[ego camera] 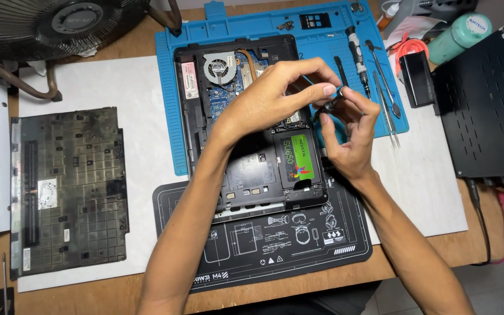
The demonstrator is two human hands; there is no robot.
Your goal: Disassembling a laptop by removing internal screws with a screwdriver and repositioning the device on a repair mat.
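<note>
Black laptop shell holds fan, green-labelled drive; both hands above.

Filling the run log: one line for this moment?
left hand: pinching small black part | right hand: gripping same part | below: opened laptop

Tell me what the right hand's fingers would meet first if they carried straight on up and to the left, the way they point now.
The right hand would first meet the small black part it already pinches, then the left hand's fingertips on the same part. Depth beyond is unclear; the opened laptop lies below them.
</note>
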